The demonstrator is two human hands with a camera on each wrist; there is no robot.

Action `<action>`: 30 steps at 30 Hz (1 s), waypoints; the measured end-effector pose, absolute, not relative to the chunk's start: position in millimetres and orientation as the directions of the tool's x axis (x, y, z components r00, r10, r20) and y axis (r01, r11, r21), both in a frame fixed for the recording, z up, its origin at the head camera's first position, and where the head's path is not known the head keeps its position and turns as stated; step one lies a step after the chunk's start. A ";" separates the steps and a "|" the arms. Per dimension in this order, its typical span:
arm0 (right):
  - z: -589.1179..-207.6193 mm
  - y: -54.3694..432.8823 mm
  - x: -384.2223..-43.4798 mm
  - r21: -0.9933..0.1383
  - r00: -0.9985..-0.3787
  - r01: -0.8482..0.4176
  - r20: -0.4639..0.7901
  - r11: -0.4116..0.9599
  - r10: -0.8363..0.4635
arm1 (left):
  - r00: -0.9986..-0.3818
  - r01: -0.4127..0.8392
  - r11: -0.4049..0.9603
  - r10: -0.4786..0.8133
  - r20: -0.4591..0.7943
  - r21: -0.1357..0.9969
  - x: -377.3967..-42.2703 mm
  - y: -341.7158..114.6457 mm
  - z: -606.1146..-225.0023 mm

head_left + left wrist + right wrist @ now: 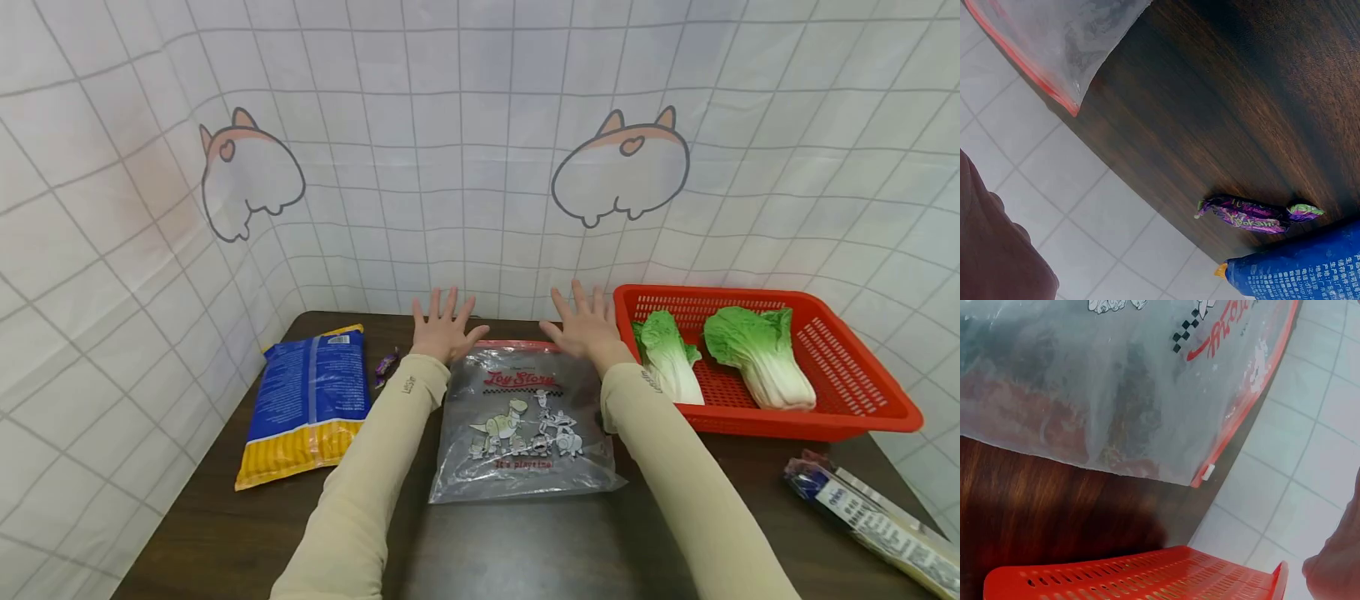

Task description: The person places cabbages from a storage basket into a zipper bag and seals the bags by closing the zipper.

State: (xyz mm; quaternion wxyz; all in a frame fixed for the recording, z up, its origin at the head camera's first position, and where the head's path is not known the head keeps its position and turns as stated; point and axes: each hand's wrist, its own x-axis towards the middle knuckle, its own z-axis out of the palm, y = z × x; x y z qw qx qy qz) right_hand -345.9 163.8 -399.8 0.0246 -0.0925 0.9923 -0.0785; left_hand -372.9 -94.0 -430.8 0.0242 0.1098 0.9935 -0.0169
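Note:
A clear zip bag (517,492) printed with cartoon toys and red lettering lies flat on the table, its red zip edge at the far side. Over that edge's left end, my left hand (442,332) is held out with fingers spread and nothing in it. My right hand (587,329) is stretched out likewise near the other end, beside the red basket. A white zip slider (1209,472) shows at one corner of the bag in the right wrist view. Only part of the left hand (997,244) appears in its own wrist view.
Left of the bag lie a blue and yellow packet (307,400) and a purple wrapped candy (1254,215). On the right, a red basket (862,367) holds two leafy cabbages (757,358). A long clear-wrapped packet (877,525) rests at the front right. A gridded curtain (480,167) hangs behind.

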 end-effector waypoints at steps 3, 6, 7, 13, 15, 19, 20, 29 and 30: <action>-401.0 163.2 -346.9 -0.149 -0.983 -0.174 -0.033 0.973 -0.181 | -0.976 0.211 0.977 0.210 -0.063 -0.018 -376.7 -93.9 -432.5; -400.3 163.2 -346.2 -0.143 -0.984 -0.167 -0.030 0.975 -0.173 | -0.977 0.205 0.979 0.204 -0.066 -0.010 -375.4 -92.5 -430.3; -400.1 163.3 -346.3 -0.138 -0.985 -0.166 -0.029 0.976 -0.172 | -0.977 0.205 0.979 0.204 -0.066 -0.009 -375.3 -92.4 -429.8; -395.4 163.1 -345.1 -0.116 -0.984 -0.171 -0.029 0.978 -0.176 | -0.975 0.218 0.976 0.217 -0.043 -0.025 -376.0 -96.2 -431.4; -394.2 163.0 -344.5 -0.106 -0.984 -0.168 -0.032 0.980 -0.173 | -0.976 0.216 0.976 0.215 -0.044 -0.036 -375.1 -97.2 -431.0; -394.6 163.2 -344.2 -0.113 -0.983 -0.174 -0.031 0.978 -0.179 | -0.975 0.220 0.975 0.218 -0.042 -0.042 -369.7 -98.3 -428.7; -395.3 163.3 -344.4 -0.115 -0.983 -0.177 -0.034 0.977 -0.182 | -0.975 0.219 0.975 0.217 -0.046 -0.044 -367.9 -98.3 -428.3; -397.7 162.4 -344.5 -0.131 -0.975 -0.218 -0.009 0.967 -0.221 | -0.970 0.242 0.969 0.239 -0.050 -0.047 -364.4 -95.9 -430.0; -398.1 161.8 -344.0 -0.139 -0.973 -0.227 0.002 0.964 -0.229 | -0.967 0.253 0.967 0.251 -0.050 -0.035 -364.3 -95.4 -430.2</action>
